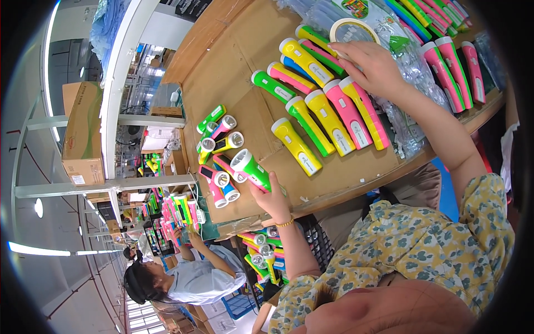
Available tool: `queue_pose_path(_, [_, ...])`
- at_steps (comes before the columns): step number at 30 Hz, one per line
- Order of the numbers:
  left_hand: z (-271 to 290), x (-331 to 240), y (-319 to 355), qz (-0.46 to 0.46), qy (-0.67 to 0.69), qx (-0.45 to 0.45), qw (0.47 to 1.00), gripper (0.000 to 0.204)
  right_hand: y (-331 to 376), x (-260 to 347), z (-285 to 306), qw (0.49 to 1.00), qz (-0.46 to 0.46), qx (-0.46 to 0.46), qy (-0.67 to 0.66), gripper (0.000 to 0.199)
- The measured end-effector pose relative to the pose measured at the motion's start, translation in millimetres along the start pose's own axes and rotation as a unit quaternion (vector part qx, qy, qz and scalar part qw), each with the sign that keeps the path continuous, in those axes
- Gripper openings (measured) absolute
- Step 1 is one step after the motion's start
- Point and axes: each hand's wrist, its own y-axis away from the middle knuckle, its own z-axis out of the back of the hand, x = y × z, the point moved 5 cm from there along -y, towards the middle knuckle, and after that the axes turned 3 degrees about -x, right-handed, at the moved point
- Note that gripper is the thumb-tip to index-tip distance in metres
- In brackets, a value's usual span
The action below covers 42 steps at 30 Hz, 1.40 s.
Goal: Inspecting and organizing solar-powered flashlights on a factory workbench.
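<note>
My left hand [272, 198] is closed around a green flashlight [252, 171] with a white head, its lens end pointing up and away over the table. My right hand [374, 68] reaches over the far right part of the table with nothing visible in it. Its fingers are stretched and somewhat apart, beside a round white roll with a yellowish rim [356, 22] and just above the flashlights. Below that hand several flashlights lie in rows, among them a yellow one [296, 146] and a pink one [347, 114].
A loose cluster of flashlights [221, 142] lies on the cardboard-covered tabletop [233, 83] at left. Clear plastic bags [409, 111] and more pink flashlights [445, 78] are at right. A crate of flashlights [264, 250] stands below the table edge. A co-worker [194, 278] works nearby.
</note>
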Motion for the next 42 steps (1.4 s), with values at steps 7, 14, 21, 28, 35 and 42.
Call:
queue_pose_path(7, [4, -26, 9, -0.124, -0.148, -0.024, 0.981, 0.055, 0, 0, -1, 1.0, -0.003, 0.006, 0.0, 0.032])
queue_pose_path(14, [4, -50, 20, -0.193, -0.178, -0.04, 0.964, 0.055, -1, 3, 2, 0.999, 0.02, -0.038, 0.004, 0.029])
queue_pose_path(21, [1, -45, 24, 0.066, 0.111, 0.151, 0.98, 0.04, -1, 3, 3, 1.0, 0.007, -0.02, 0.001, 0.033])
queue_pose_path(28, [-24, -108, 30, -0.159, -0.049, 0.238, 0.957, 0.057, 6, 26, 6, 0.978, -0.005, 0.092, -0.188, 0.074])
queue_pose_path(35, [-49, -164, 31, -0.409, -0.107, 0.235, 0.875, 0.055, 21, 61, 0, 0.931, -0.015, 0.212, -0.297, 0.091])
queue_pose_path(42, [-53, -178, 22, -0.476, -0.178, 0.189, 0.84, 0.055, 25, 58, -10, 0.767, -0.148, 0.211, -0.587, 0.089])
